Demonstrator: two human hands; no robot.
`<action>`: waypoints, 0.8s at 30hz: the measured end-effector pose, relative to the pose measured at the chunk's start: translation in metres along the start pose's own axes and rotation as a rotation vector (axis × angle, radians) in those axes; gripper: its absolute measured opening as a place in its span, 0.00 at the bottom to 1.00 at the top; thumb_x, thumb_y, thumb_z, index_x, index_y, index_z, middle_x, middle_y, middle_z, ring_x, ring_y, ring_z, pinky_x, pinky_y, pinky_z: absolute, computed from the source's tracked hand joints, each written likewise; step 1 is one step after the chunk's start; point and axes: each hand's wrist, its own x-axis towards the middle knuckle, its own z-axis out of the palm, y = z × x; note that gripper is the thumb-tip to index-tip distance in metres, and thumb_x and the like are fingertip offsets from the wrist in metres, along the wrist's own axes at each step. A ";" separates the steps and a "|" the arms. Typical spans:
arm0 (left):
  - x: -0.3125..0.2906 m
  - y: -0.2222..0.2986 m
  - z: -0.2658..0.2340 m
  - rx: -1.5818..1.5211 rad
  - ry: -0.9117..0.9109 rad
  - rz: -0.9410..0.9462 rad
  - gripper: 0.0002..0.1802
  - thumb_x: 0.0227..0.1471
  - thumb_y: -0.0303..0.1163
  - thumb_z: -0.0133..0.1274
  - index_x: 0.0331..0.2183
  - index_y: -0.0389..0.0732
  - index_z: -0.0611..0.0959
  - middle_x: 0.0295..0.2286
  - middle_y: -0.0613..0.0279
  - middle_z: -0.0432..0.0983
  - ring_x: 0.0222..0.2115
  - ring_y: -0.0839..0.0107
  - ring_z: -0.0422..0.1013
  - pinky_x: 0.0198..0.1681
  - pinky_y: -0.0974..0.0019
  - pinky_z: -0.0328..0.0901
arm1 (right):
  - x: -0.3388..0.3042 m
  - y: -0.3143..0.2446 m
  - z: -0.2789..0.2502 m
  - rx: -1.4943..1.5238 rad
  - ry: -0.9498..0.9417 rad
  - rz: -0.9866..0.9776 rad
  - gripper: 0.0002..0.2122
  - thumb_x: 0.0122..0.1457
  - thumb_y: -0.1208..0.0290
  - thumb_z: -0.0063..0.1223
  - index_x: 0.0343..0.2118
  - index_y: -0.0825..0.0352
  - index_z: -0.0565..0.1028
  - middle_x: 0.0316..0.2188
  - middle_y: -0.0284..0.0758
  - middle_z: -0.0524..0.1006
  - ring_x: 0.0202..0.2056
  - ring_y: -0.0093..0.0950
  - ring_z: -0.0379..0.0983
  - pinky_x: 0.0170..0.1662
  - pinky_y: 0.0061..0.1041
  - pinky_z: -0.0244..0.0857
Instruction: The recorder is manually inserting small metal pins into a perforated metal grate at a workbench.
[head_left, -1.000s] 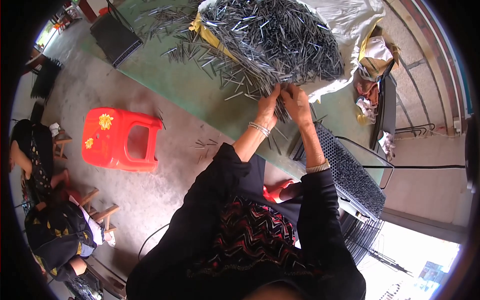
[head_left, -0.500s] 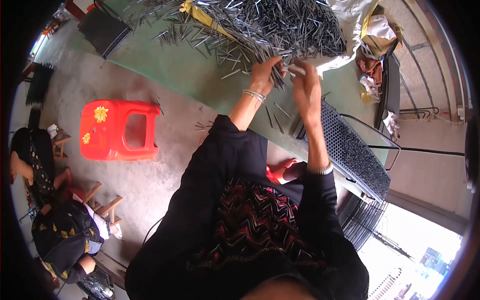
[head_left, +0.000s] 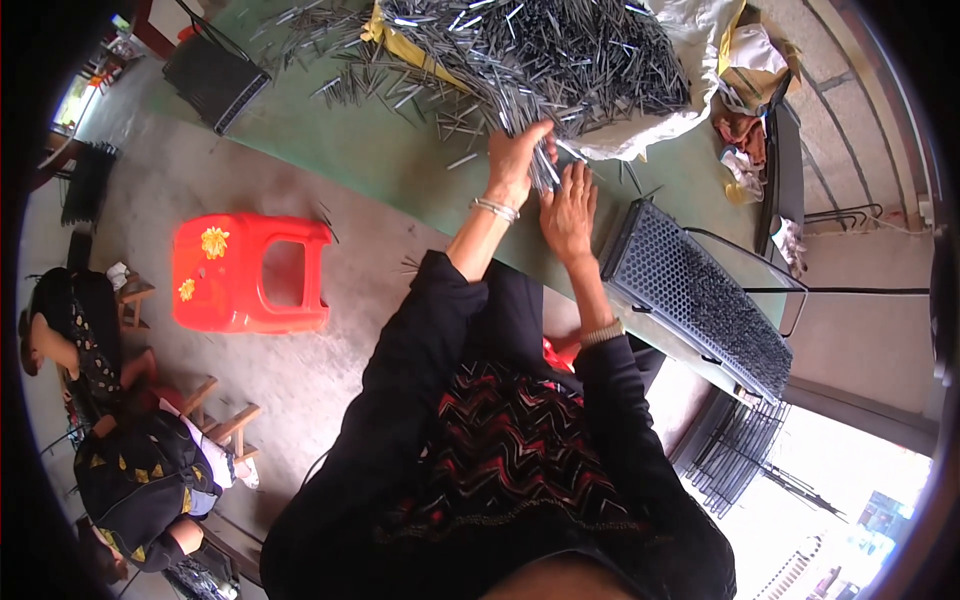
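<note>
My left hand [head_left: 513, 165] is closed round a bunch of thin dark rods [head_left: 540, 168] at the near side of the heap. My right hand [head_left: 572, 212] is beside the bunch's near end with its fingers stretched out; whether it touches the ends I cannot tell. Beyond both hands lies a large heap of similar rods [head_left: 590, 60], spilling from an opened white sack [head_left: 635, 137] with a yellow edge. To the right of my right hand is a black frame [head_left: 670, 260] with a grid of round holes, its far right part filled with upright rods.
Loose rods lie on the green tabletop [head_left: 400, 160]. A black box-like holder [head_left: 212, 85] stands at the table's left end. A red plastic stool [head_left: 235, 290] is on the floor at left. Two people [head_left: 140, 470] sit at lower left. A cardboard box [head_left: 765, 75] lies far right.
My right hand has come down and left, its fingers straightening beside the bunch. My left hand keeps its hold on the rods and has shifted slightly left. The view has moved a little.
</note>
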 end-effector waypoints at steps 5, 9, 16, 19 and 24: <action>-0.006 0.007 0.003 -0.033 0.044 0.194 0.06 0.44 0.24 0.58 0.26 0.34 0.78 0.18 0.62 0.73 0.14 0.74 0.68 0.18 0.71 0.65 | 0.014 0.005 -0.025 0.386 -0.151 -0.033 0.27 0.55 0.70 0.47 0.58 0.71 0.58 0.60 0.48 0.56 0.63 0.42 0.47 0.63 0.41 0.42; -0.009 0.002 0.000 0.170 0.022 0.293 0.05 0.45 0.25 0.57 0.26 0.36 0.77 0.19 0.64 0.74 0.15 0.76 0.68 0.19 0.71 0.65 | 0.004 -0.001 -0.042 0.995 -0.006 0.171 0.29 0.56 0.69 0.51 0.59 0.73 0.56 0.59 0.49 0.58 0.62 0.41 0.50 0.62 0.34 0.46; -0.016 -0.059 -0.030 0.353 -0.150 0.430 0.11 0.55 0.33 0.47 0.37 0.37 0.77 0.30 0.64 0.76 0.30 0.77 0.68 0.34 0.69 0.66 | 0.028 -0.062 -0.073 0.999 0.160 0.204 0.41 0.46 0.55 0.65 0.57 0.74 0.56 0.49 0.50 0.68 0.51 0.39 0.66 0.54 0.32 0.59; -0.029 -0.074 -0.031 0.714 -0.160 0.414 0.13 0.51 0.31 0.54 0.40 0.37 0.75 0.31 0.67 0.77 0.32 0.79 0.71 0.38 0.72 0.67 | 0.023 -0.059 -0.053 1.108 0.368 0.391 0.20 0.50 0.62 0.61 0.37 0.71 0.67 0.29 0.35 0.74 0.30 0.24 0.68 0.38 0.25 0.65; -0.046 -0.062 -0.010 0.831 -0.125 0.365 0.12 0.54 0.32 0.49 0.40 0.40 0.70 0.31 0.54 0.75 0.33 0.68 0.72 0.35 0.66 0.66 | 0.027 -0.049 -0.057 1.111 0.435 0.427 0.13 0.50 0.68 0.58 0.31 0.70 0.68 0.23 0.29 0.70 0.25 0.19 0.63 0.32 0.21 0.62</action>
